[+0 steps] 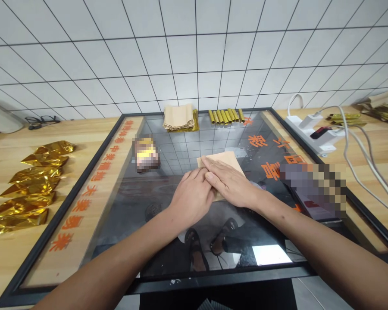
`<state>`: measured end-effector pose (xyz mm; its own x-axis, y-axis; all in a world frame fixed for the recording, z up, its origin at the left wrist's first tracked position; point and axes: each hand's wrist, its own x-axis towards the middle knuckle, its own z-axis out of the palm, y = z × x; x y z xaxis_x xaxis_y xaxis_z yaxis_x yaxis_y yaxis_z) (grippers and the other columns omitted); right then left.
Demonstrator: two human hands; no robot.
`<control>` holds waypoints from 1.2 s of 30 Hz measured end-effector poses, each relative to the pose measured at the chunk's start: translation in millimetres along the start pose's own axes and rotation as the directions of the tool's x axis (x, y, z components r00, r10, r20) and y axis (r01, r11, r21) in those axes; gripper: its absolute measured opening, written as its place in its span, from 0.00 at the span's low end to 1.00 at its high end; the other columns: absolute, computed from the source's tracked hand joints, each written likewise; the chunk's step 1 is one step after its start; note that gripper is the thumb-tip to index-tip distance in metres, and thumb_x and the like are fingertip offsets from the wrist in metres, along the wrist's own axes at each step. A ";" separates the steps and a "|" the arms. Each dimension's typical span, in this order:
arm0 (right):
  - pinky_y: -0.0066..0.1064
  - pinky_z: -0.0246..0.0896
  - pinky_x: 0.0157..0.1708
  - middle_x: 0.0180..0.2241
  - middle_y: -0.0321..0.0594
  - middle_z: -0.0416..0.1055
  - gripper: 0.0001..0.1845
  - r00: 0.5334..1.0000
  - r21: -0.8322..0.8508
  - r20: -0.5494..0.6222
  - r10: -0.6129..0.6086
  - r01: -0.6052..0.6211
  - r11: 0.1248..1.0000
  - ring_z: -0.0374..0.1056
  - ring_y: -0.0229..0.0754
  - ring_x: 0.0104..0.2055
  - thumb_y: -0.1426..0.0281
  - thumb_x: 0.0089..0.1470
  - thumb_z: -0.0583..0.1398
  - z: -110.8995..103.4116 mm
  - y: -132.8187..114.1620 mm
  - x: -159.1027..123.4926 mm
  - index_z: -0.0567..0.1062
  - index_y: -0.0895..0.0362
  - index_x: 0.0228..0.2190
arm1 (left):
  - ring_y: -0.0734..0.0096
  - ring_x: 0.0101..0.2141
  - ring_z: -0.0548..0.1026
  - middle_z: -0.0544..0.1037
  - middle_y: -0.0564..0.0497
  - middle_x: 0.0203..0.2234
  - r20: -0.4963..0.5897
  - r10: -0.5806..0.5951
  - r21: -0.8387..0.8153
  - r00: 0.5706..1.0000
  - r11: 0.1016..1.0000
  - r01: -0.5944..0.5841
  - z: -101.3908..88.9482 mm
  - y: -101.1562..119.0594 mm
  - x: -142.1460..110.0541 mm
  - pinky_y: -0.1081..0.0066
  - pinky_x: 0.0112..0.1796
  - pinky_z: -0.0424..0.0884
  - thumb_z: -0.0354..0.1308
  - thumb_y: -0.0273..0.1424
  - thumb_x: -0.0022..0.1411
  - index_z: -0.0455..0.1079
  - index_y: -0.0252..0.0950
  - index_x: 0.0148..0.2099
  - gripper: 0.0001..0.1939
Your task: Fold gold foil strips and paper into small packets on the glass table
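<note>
A tan paper sheet (pixel 228 160) lies on the glass panel (pixel 168 202) in the middle of the bench. My right hand (pixel 229 181) lies flat on the sheet with its fingers stretched out toward the left. My left hand (pixel 192 196) sits beside it at the sheet's near left edge, fingers curled and pressed against the paper. The two hands touch. Most of the sheet is hidden under them.
A stack of tan sheets (pixel 179 117) and a row of gold rolls (pixel 225 116) lie at the panel's far edge. Several gold foil pouches (pixel 29 185) line the wooden bench at left. A white power strip (pixel 310 129) with cables is at right.
</note>
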<state>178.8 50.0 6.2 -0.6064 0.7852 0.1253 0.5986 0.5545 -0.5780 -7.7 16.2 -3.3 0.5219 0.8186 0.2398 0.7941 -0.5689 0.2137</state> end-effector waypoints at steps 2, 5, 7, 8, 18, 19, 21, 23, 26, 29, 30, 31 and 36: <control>0.53 0.44 0.77 0.77 0.50 0.51 0.43 1.000 -0.045 0.008 0.018 -0.018 0.999 0.48 0.49 0.79 0.46 0.75 0.39 -1.0 4.2 1.4 0.56 0.60 0.76 | 0.52 0.58 0.74 0.79 0.40 0.56 -0.003 0.010 0.018 1.000 1.000 -0.010 -1.2 -0.8 -0.2 0.51 0.58 0.72 0.51 0.27 0.75 0.72 0.33 0.60 0.16; 0.52 0.42 0.78 0.77 0.50 0.49 0.43 0.999 -0.133 -0.004 0.042 -0.042 0.990 0.45 0.49 0.80 0.47 0.76 0.38 -2.1 14.3 3.7 0.57 0.61 0.75 | 0.52 0.54 0.76 0.80 0.41 0.51 0.021 0.032 0.072 0.999 0.997 -0.033 -3.4 -1.8 2.7 0.52 0.54 0.74 0.48 0.25 0.76 0.74 0.34 0.56 0.15; 0.53 0.41 0.78 0.77 0.50 0.49 0.42 0.997 -0.202 -0.028 0.067 -0.071 0.977 0.44 0.50 0.80 0.48 0.76 0.37 -2.7 21.7 5.2 0.59 0.61 0.75 | 0.52 0.51 0.76 0.79 0.42 0.48 0.041 0.035 0.107 0.999 0.993 -0.039 -3.8 -3.5 6.5 0.52 0.50 0.75 0.47 0.24 0.75 0.74 0.34 0.54 0.15; 0.53 0.41 0.78 0.77 0.51 0.49 0.42 0.996 -0.231 -0.037 0.075 -0.082 0.970 0.44 0.50 0.80 0.48 0.76 0.37 -2.9 24.8 5.8 0.59 0.62 0.75 | 0.52 0.49 0.76 0.79 0.42 0.48 0.051 0.032 0.119 0.998 0.992 -0.038 -3.4 -5.0 8.5 0.52 0.49 0.76 0.47 0.24 0.75 0.74 0.34 0.53 0.15; 0.50 0.42 0.78 0.76 0.56 0.53 0.40 0.998 -0.370 -0.066 0.022 -0.044 0.928 0.46 0.51 0.80 0.52 0.77 0.39 2.8 27.7 6.0 0.62 0.66 0.73 | 0.53 0.74 0.60 0.62 0.40 0.75 0.075 -0.012 0.124 0.997 0.992 0.003 2.7 -24.6 10.0 0.48 0.72 0.58 0.44 0.35 0.79 0.59 0.32 0.77 0.29; 0.49 0.42 0.78 0.76 0.56 0.53 0.40 0.997 -0.382 -0.071 0.018 -0.044 0.923 0.46 0.51 0.80 0.52 0.77 0.39 3.3 27.8 5.4 0.63 0.66 0.73 | 0.54 0.74 0.61 0.63 0.40 0.75 0.084 -0.017 0.137 0.996 0.991 0.005 2.4 -24.5 9.8 0.49 0.72 0.58 0.43 0.35 0.79 0.60 0.32 0.76 0.29; 0.49 0.43 0.78 0.76 0.56 0.54 0.40 0.996 -0.404 -0.084 0.021 -0.054 0.913 0.48 0.50 0.79 0.52 0.77 0.39 3.4 28.7 3.9 0.64 0.66 0.72 | 0.54 0.74 0.61 0.63 0.41 0.75 0.087 -0.016 0.167 0.996 0.986 0.001 2.0 -23.6 9.7 0.49 0.72 0.59 0.42 0.36 0.80 0.61 0.31 0.76 0.29; 0.48 0.43 0.78 0.75 0.57 0.55 0.41 0.995 -0.426 -0.096 0.040 -0.078 0.902 0.49 0.51 0.79 0.52 0.77 0.39 2.3 30.2 2.4 0.64 0.68 0.72 | 0.54 0.73 0.62 0.63 0.41 0.75 0.083 -0.010 0.192 0.996 0.981 -0.006 1.9 -22.8 9.8 0.49 0.72 0.59 0.41 0.37 0.81 0.62 0.32 0.75 0.29; 0.48 0.43 0.77 0.76 0.59 0.54 0.41 0.992 -0.458 -0.101 0.076 -0.114 0.882 0.50 0.52 0.79 0.54 0.77 0.39 -0.8 32.4 0.8 0.63 0.70 0.72 | 0.54 0.73 0.63 0.65 0.42 0.74 0.075 -0.011 0.210 0.997 0.978 -0.005 1.7 -22.1 10.1 0.49 0.71 0.59 0.42 0.38 0.81 0.64 0.33 0.74 0.28; 0.49 0.45 0.77 0.76 0.57 0.52 0.40 0.989 -0.482 -0.088 0.121 -0.149 0.863 0.50 0.53 0.79 0.55 0.77 0.39 -4.2 33.3 -0.1 0.62 0.69 0.73 | 0.54 0.73 0.63 0.65 0.42 0.74 0.079 -0.014 0.213 0.997 0.977 -0.004 0.7 -21.4 10.7 0.50 0.71 0.60 0.42 0.38 0.81 0.65 0.33 0.74 0.28; 0.51 0.45 0.77 0.77 0.56 0.51 0.39 0.987 -0.490 -0.085 0.139 -0.163 0.856 0.49 0.53 0.79 0.55 0.77 0.39 -5.3 33.4 -0.4 0.62 0.68 0.73 | 0.54 0.73 0.63 0.64 0.42 0.74 0.083 -0.014 0.214 0.996 0.977 -0.004 0.4 -21.2 10.9 0.50 0.71 0.60 0.42 0.38 0.81 0.65 0.33 0.74 0.28; 0.52 0.45 0.76 0.77 0.55 0.51 0.38 0.984 -0.499 -0.081 0.157 -0.176 0.849 0.49 0.54 0.79 0.56 0.77 0.40 -6.3 33.5 -0.7 0.61 0.67 0.73 | 0.54 0.73 0.63 0.64 0.42 0.74 0.086 -0.013 0.215 0.996 0.977 -0.006 0.2 -21.0 11.1 0.50 0.70 0.60 0.43 0.38 0.81 0.65 0.33 0.74 0.27; 0.57 0.42 0.76 0.77 0.53 0.50 0.36 0.973 -0.539 -0.103 0.209 -0.231 0.810 0.47 0.54 0.80 0.57 0.76 0.40 -11.6 36.7 -2.4 0.60 0.64 0.74 | 0.53 0.71 0.65 0.66 0.40 0.73 0.071 -0.014 0.232 0.997 0.973 -0.003 -0.7 -19.5 8.8 0.50 0.70 0.61 0.44 0.38 0.81 0.66 0.31 0.72 0.27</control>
<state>208.2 71.7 -5.9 -0.4111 0.9077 0.0839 0.9070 0.4165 -0.0622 -18.8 34.4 -4.7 0.5317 0.8298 0.1691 0.8430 -0.5377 -0.0122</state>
